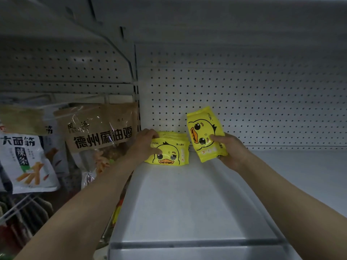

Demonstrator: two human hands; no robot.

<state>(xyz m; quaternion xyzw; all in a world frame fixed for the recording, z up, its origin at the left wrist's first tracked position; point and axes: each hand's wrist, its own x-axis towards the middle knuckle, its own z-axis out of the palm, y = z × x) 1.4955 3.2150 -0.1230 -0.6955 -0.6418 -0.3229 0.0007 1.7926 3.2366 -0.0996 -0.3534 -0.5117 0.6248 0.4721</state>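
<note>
From the head camera, I look into a grey metal shelf [187, 203] with a pegboard back [253, 87], and everything happens at its far left corner. A row of yellow duck packs [170, 153] stands there on edge, close to the back panel, with the front one facing out. The left hand [145, 142] steadies the row: its fingers curl over the top edges and its thumb lies across the front face, so this grip is closed on the row.

Just to the right, the right hand [230, 150] holds a single pack [203, 132] turned on end. The thumb presses the printed front and the fingers are behind, so it is a pinch across the pack's lower right side. Whether the bottom corner touches the shelf I cannot tell.

These look like flat pouches of wipes: light, soft enough to give under a thumb, and wrapped in glossy film that probably slides easily. I would hold one across its broad faces near the middle, not by a sealed end, since a thin edge could slip or buckle. The standing row looks likely to topple if the left hand lets go.

Further left, brown snack bags [101, 128] and a white one [24, 162] hang on hooks, well apart from the work.
</note>
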